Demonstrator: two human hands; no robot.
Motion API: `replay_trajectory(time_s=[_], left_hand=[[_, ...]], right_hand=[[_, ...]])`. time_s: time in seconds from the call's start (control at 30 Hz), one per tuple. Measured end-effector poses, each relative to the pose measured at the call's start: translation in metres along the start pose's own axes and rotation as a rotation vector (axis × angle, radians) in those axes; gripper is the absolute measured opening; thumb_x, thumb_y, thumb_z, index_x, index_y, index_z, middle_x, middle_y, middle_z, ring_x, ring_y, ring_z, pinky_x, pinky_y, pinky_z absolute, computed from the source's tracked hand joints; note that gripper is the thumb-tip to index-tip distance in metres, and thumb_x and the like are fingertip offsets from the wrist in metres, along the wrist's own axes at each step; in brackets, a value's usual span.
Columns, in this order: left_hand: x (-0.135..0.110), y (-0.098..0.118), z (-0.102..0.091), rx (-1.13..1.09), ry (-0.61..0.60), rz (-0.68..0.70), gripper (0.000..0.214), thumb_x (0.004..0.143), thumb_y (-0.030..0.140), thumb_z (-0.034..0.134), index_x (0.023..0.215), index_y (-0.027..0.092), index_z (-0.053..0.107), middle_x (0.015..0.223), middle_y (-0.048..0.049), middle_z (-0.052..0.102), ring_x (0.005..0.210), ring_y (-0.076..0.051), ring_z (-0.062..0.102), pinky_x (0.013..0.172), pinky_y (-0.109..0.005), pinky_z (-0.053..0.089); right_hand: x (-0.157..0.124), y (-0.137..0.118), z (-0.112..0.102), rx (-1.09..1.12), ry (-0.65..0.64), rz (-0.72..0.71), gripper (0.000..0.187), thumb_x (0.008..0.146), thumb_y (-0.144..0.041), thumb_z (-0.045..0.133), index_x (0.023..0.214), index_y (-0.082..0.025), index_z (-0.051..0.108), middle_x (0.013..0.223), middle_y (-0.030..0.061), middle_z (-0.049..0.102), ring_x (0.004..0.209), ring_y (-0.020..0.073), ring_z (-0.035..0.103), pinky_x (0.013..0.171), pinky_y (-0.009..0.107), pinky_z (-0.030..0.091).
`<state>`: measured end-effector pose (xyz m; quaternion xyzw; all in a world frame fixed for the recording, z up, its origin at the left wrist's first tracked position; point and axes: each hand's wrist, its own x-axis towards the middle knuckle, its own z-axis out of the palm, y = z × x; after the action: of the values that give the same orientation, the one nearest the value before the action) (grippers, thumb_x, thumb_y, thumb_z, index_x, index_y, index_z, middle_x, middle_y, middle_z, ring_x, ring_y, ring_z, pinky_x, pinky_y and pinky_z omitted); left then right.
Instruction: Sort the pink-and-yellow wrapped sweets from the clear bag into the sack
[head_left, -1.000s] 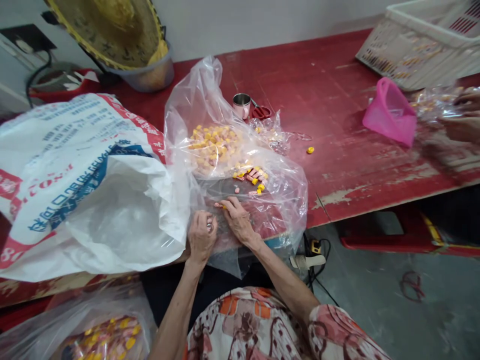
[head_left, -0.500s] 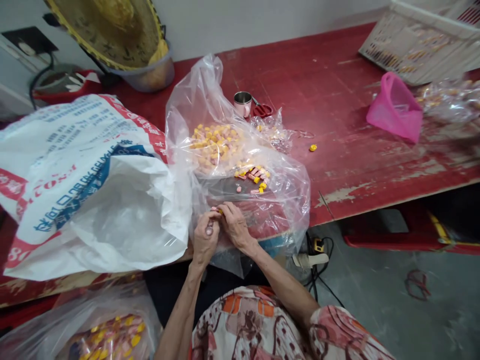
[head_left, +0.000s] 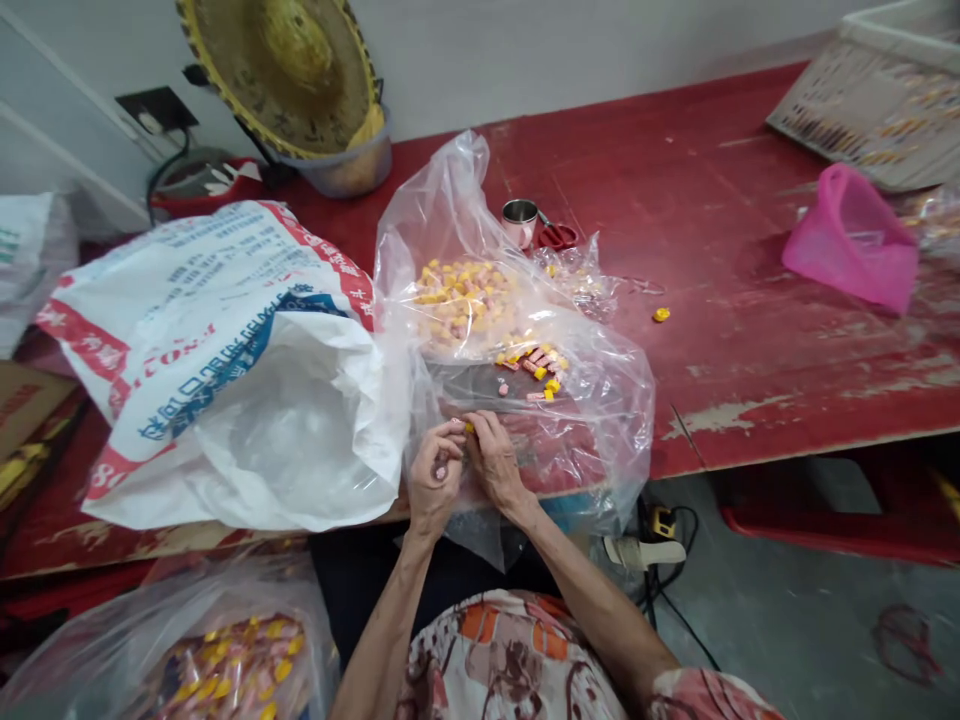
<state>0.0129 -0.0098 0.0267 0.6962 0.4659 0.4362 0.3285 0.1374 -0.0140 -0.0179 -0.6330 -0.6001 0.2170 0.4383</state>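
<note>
My left hand (head_left: 433, 477) and my right hand (head_left: 496, 462) meet at the table's near edge, fingers pinched together on one small pink and yellow piece (head_left: 466, 426). Both rest on a clear plastic bag (head_left: 600, 400) spread over the red table (head_left: 750, 300). Just beyond my fingers lies a small scatter of pink and yellow pieces (head_left: 534, 363). Farther back inside the bag sits a heap of the same pieces (head_left: 461, 295).
A big white printed sack (head_left: 225, 370) lies open on the left. A metal cup (head_left: 519, 220) and red scissors (head_left: 556, 236) stand behind the bag. A pink scoop (head_left: 851, 240), a white basket (head_left: 877, 105), a straw hat (head_left: 281, 70) and a lap-side bag of pieces (head_left: 217, 665) surround me.
My right hand drew back from the bag's surface and joined my left hand, bringing one small piece between the fingertips. The view shifted left; another person's hands at far right left the picture.
</note>
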Motion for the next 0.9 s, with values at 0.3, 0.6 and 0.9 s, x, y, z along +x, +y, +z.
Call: replay_trajectory(time_s=[0.3,0.6,0.9], left_hand=[[0.006,-0.009,0.002,0.089,-0.003,0.196,0.019,0.082,0.005,0.047,0.075,0.023,0.048,0.108,-0.0088,0.071,0.106,-0.020,0.072,0.090,-0.036,0.060],[-0.002,-0.002,-0.004,-0.018,0.137,0.101,0.013,0.097,0.017,0.054,0.101,0.021,0.066,0.109,-0.0086,0.071,0.099,-0.018,0.071,0.085,-0.030,0.058],[-0.006,-0.004,-0.004,-0.120,0.123,-0.068,0.014,0.100,0.031,0.062,0.101,0.022,0.072,0.091,-0.0032,0.076,0.080,-0.015,0.072,0.075,-0.025,0.058]], right_hand=[[-0.001,0.001,-0.001,0.039,0.013,-0.006,0.028,0.109,-0.024,0.044,0.121,-0.022,0.069,0.118,0.0120,0.069,0.107,0.0244,0.067,0.094,0.038,0.055],[-0.006,-0.008,-0.009,0.086,0.048,-0.072,0.028,0.111,-0.027,0.043,0.122,-0.022,0.069,0.115,0.0105,0.070,0.105,0.0227,0.069,0.093,0.035,0.058],[-0.016,-0.001,-0.002,0.051,0.101,-0.083,0.028,0.111,-0.030,0.045,0.123,-0.024,0.071,0.118,0.0107,0.071,0.109,0.0236,0.070,0.095,0.037,0.059]])
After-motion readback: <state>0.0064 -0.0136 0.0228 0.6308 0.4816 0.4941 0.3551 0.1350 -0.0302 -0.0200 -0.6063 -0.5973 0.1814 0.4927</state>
